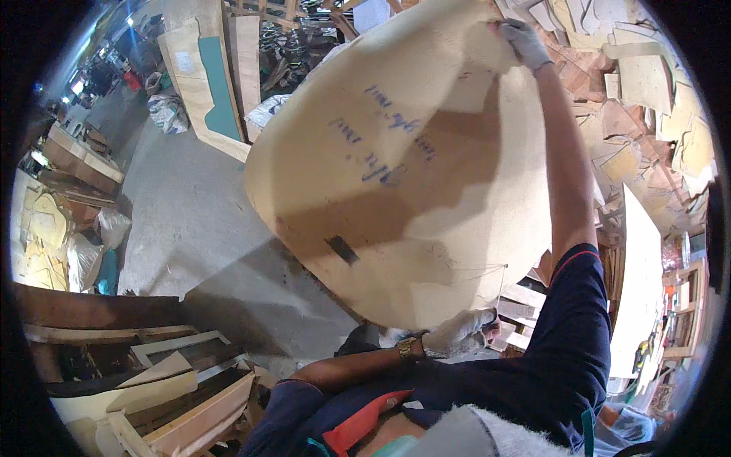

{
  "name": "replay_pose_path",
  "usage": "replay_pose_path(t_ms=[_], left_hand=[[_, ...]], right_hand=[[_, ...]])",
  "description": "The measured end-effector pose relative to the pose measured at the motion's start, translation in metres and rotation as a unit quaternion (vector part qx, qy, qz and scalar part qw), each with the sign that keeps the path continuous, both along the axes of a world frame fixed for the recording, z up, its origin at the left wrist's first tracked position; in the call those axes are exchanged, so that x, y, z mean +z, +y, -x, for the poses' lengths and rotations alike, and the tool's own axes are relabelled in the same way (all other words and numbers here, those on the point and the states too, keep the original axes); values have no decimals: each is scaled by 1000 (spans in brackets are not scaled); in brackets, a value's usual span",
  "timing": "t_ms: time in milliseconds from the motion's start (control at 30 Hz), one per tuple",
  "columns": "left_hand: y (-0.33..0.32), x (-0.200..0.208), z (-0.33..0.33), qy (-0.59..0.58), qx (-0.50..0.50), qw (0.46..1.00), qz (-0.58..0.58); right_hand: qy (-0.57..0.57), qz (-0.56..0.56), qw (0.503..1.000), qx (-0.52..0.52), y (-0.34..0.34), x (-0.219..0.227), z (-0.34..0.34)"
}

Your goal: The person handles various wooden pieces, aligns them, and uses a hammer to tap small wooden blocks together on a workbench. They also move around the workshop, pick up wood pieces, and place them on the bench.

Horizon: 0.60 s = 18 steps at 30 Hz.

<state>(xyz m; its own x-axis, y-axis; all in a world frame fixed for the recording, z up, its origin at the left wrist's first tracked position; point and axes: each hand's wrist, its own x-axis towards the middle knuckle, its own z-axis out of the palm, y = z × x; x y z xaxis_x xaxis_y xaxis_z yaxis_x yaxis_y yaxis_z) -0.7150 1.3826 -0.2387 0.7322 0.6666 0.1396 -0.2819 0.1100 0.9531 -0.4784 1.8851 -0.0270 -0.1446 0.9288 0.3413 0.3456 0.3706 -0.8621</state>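
A large, rounded, thin wood-coloured board (457, 221) fills the middle of the head view, tilted up in front of me. It carries blue handwriting and a small dark patch. My right hand (524, 44), in a pale glove with bare fingertips, grips its far right edge with the arm stretched out. Close to my body, my left hand (460, 333), gloved and with a watch (409, 349) at its wrist, is closed by the board's near edge. A thin dark strand (502, 288) runs from that hand up to the board; what the fingers hold is not clear.
Scrap board pieces (636, 84) lie heaped at the right. Beside me on the right stands a white panel (638, 282). Wooden offcuts (175, 388) are stacked at the near left. Tall panels (228, 72) lean beyond the grey floor (171, 198). Bags (84, 259) sit far left.
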Motion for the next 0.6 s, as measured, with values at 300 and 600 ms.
replay_pose_path(t_ms=[300,600], left_hand=[[1,20,20,24,-28,999,11],[63,100,33,-7,179,984,-4]], right_hand=[[-310,-3,916,-253,-31,-53,-138],[-413,-83,855,-302,-194,-105,-132]])
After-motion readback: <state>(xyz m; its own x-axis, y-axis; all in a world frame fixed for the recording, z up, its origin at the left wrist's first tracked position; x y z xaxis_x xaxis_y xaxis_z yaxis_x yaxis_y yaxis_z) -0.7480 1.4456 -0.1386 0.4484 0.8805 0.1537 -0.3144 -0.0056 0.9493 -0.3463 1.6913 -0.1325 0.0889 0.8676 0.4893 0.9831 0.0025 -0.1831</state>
